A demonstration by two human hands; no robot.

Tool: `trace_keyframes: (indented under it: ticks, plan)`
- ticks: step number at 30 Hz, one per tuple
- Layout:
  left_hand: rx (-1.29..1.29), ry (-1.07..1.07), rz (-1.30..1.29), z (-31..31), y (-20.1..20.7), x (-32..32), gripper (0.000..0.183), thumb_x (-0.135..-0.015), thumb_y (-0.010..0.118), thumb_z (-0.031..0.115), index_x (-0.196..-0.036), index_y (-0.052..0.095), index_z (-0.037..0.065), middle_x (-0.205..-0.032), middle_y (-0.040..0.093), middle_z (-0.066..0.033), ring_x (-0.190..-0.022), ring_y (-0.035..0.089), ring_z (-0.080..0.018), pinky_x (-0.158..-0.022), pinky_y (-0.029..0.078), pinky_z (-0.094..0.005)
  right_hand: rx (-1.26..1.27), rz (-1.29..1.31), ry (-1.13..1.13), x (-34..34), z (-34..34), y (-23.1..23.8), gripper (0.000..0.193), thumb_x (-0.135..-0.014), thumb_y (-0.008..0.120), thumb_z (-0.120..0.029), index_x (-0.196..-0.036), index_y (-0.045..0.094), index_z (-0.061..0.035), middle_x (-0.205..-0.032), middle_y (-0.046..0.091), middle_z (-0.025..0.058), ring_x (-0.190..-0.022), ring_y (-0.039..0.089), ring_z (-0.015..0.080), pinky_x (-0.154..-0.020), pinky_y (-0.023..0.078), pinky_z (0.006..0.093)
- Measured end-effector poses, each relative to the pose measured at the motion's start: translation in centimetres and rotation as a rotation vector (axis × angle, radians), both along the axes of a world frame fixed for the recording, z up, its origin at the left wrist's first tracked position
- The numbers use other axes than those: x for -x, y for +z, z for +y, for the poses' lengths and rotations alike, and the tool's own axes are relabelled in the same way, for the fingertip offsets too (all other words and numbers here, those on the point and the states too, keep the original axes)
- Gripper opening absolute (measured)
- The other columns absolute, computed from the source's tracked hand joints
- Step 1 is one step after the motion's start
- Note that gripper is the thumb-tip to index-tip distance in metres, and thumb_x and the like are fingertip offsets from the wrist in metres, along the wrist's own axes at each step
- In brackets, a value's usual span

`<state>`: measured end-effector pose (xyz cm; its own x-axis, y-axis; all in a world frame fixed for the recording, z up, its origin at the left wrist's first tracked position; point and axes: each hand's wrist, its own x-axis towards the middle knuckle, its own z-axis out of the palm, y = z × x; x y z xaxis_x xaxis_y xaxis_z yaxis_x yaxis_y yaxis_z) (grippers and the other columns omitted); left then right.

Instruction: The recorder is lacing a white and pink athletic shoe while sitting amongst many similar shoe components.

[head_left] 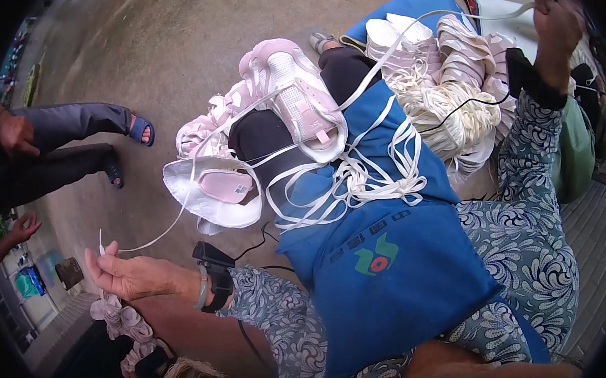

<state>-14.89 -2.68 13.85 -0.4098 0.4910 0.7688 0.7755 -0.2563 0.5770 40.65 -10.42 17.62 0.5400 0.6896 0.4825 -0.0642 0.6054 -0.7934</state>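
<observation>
A pink-and-white sneaker upper rests across my dark-trousered knees, toe pointing away. One long white shoelace passes through it and stretches out to both sides. At the lower left, my left hand pinches one end of this lace. High at the far right, my right hand is closed around the other end, its fingers slightly blurred. A loose tangle of white laces lies on the blue apron over my lap. Left of my knees sits another upper, its opening facing up.
Stacked pink-and-white uppers and a thick lace bundle lie to my right, by a green bag. Another person's sandalled legs and hands show at the left. Black cables hang from my wristbands. More uppers lie lower left.
</observation>
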Motion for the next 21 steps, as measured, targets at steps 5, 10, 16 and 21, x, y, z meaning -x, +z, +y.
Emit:
trace_keyframes:
  ticks: [5, 10, 16, 21]
  plan:
    - [0.393, -0.506, -0.131, 0.4, -3.8, -6.9, 0.017, -0.092, 0.046, 0.002, -0.100, 0.061, -0.003, -0.086, 0.061, -0.0072, -0.080, 0.057, -0.0136, -0.076, 0.046, -0.0276, 0.409, -0.745, -0.080, 8.9, 3.2, -9.5, 0.021, -0.089, 0.049, -0.003, -0.102, 0.066, -0.0050, -0.083, 0.059, 0.0052, -0.068, 0.049, 0.0058, -0.059, 0.039, 0.0183]
    - [0.890, -0.866, -0.132, 2.2, -8.9, -13.3, 0.025, -0.094, 0.045, 0.010, -0.109, 0.058, -0.004, -0.094, 0.062, -0.0120, -0.073, 0.059, -0.0138, -0.069, 0.048, -0.0267, 0.696, -1.148, 0.257, 17.5, 6.1, -15.1, 0.030, -0.079, 0.052, -0.009, -0.105, 0.063, 0.0018, -0.098, 0.063, 0.0223, -0.087, 0.061, 0.0373, -0.081, 0.049, 0.0408]
    - [0.848, -0.962, 0.353, 4.0, -11.9, -14.6, 0.026, -0.093, 0.049, 0.019, -0.105, 0.061, -0.001, -0.098, 0.062, -0.0216, -0.086, 0.061, -0.0371, -0.077, 0.047, -0.0407, 0.675, -1.253, 0.295, 19.6, 7.5, -17.3, 0.019, -0.076, 0.056, -0.007, -0.090, 0.063, 0.0035, -0.092, 0.061, 0.0201, -0.085, 0.062, 0.0355, -0.073, 0.051, 0.0430]
    - [1.176, -0.968, 0.277, 4.1, -11.7, -14.7, 0.028, -0.090, 0.056, 0.027, -0.098, 0.064, 0.001, -0.082, 0.066, -0.0157, -0.077, 0.063, -0.0292, -0.070, 0.048, -0.0354, 0.614, -1.379, 0.289, 19.8, 7.8, -17.5, 0.012, -0.075, 0.058, -0.005, -0.083, 0.059, 0.0039, -0.088, 0.060, 0.0182, -0.080, 0.064, 0.0340, -0.065, 0.052, 0.0413]
